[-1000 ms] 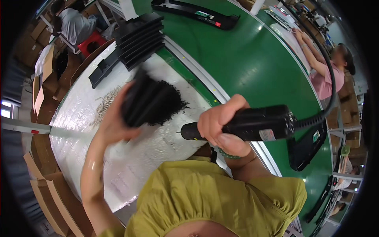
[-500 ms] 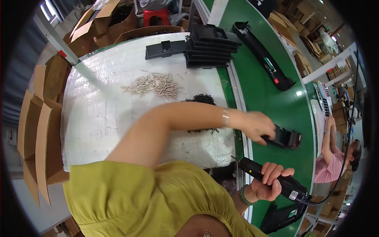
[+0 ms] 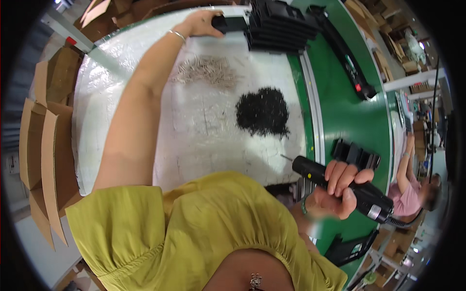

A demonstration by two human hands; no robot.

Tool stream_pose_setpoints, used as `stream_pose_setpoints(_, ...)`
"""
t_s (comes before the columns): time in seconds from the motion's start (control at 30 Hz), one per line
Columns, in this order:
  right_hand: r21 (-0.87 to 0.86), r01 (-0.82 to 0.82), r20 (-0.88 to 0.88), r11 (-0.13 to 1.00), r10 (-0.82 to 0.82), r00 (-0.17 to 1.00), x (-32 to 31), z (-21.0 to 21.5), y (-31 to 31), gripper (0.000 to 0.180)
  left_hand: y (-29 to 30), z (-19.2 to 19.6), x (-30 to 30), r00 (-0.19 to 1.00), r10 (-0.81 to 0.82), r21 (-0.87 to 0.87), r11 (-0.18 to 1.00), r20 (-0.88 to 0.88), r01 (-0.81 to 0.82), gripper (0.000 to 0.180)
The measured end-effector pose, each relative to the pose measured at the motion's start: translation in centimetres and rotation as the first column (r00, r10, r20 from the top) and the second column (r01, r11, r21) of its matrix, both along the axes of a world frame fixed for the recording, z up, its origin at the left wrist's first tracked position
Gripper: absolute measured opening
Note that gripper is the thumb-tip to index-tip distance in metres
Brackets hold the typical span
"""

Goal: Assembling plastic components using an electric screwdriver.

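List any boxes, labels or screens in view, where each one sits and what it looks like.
Cardboard boxes: brown, flattened, stacked at the left edge beside the white table.
Label: small pale patch near the cord end of the black power screwdriver in the right hand.
Loose cardboard: tan flaps, top left.
Screens: none visible.

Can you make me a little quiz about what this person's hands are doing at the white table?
1. True or false: the right hand grips a black power screwdriver.
2. What does the left hand touch?
A. the pile of black screws
B. a black plastic part
C. a cardboard box
3. Fill in: the conveyor belt is ____ in colour.

Key: 1 true; 2 B; 3 green.
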State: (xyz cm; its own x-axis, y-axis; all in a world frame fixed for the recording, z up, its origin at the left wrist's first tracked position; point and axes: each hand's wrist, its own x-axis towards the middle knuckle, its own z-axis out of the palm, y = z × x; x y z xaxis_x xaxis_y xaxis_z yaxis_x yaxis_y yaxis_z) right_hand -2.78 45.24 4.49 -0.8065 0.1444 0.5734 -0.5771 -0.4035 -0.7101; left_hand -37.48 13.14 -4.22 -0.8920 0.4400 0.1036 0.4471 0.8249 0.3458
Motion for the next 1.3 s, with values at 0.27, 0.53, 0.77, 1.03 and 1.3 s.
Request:
stream_pose_setpoints(0.27,-0.031,-0.114,0.007,0.993,0.115,0.993,-1.1,-1.1,-0.8,0.029,-4.1,7.1,16.2,0.888,0.165,0.245,0.968,-0.429,-0.061,0.054)
stream_pose_setpoints(0.53,-0.189,-0.172,0.105,0.967,0.194,0.975,-7.0,-2.8,-8.0,0.029,0.3,2.9,35.2,0.992,-0.043,0.111,0.993,0.122,0.030,0.078)
stream_pose_setpoints(0.77,0.000,-0.165,0.209,0.986,0.162,0.965,-9.8,-4.6,-11.5,0.024,1.1,2.1,35.6,0.993,0.029,0.182,0.982,0.113,-0.049,0.085)
stream_pose_setpoints(1.03,-0.098,-0.203,0.099,0.974,0.212,0.972,-9.0,-2.9,-11.2,0.027,0.3,1.2,29.8,0.988,0.004,0.431,0.900,-0.156,0.065,0.030)
stream_pose_setpoints(1.3,-0.017,-0.136,0.170,0.991,0.137,0.976,-9.7,-3.8,-11.8,0.027,1.7,0.3,28.1,0.991,-0.095,0.400,0.908,-0.097,0.126,0.026)
